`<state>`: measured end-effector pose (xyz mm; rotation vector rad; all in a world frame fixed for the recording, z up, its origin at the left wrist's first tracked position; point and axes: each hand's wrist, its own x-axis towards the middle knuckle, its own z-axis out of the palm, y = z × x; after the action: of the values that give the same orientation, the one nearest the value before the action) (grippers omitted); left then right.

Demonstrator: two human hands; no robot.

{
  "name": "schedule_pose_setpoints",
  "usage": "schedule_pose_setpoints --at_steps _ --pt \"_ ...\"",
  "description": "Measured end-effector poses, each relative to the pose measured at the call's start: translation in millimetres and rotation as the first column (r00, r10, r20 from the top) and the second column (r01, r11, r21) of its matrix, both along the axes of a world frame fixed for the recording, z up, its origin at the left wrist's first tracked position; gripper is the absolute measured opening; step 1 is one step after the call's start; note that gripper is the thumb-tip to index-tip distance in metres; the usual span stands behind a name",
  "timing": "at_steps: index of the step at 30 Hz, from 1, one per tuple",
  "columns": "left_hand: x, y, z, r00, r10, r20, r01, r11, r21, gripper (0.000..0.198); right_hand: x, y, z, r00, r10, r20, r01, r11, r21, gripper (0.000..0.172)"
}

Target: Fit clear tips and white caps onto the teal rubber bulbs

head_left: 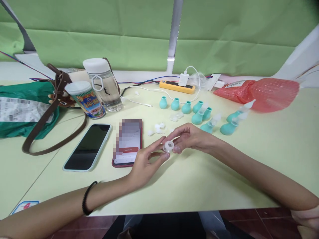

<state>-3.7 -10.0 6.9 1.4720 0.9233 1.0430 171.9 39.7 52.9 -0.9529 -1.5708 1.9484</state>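
A small translucent ring-shaped piece [168, 146] is pinched between my two hands above the table, its round opening facing me. My left hand [147, 162], with a black band at the wrist, grips it from the left between thumb and fingers. From the right, the thumb and fingertips of my right hand [190, 137] close on the same piece. Beyond my hands stand several teal rubber bulbs [186, 107] with open necks. Other teal bulbs [228, 128] carry translucent pointed nozzles [242, 116]. Small white scraps [159, 128] and clear bits [176, 116] lie near my fingers.
Two phones [87, 147] [127, 146] lie left of my hands. A water bottle [107, 86], a patterned cup [87, 101], a brown strap [53, 132] and a green package [25, 109] stand farther left. Behind are a yellow power strip [171, 87], a white cable and red bubble wrap [271, 94].
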Motion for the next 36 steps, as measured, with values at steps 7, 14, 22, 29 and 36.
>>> schedule_pose_setpoints --at_steps 7,14,22,29,36 --pt "2 -3 4.0 0.999 0.034 0.025 -0.033 0.999 -0.042 0.018 -2 -9 2.7 0.987 -0.154 0.044 0.155 0.987 -0.03 0.032" --pt "3 -7 6.2 0.992 0.053 0.114 -0.033 0.984 -0.175 0.023 -3 -21 -9.3 0.922 -0.386 -0.02 0.386 0.919 0.082 0.023" --pt "6 -17 9.4 0.966 -0.021 0.259 0.116 0.927 -0.356 0.048 -4 -47 -14.6 0.891 -0.454 -0.021 0.443 0.859 0.255 0.016" --pt "7 -14 5.4 0.969 0.014 0.245 0.089 0.909 -0.407 0.047 -5 -51 -16.6 0.88 -0.472 0.049 0.441 0.852 0.283 0.021" --pt "7 -14 4.9 0.969 0.018 0.248 0.089 0.905 -0.415 0.048 -6 -57 -15.1 0.905 -0.416 0.094 0.364 0.868 0.337 0.03"
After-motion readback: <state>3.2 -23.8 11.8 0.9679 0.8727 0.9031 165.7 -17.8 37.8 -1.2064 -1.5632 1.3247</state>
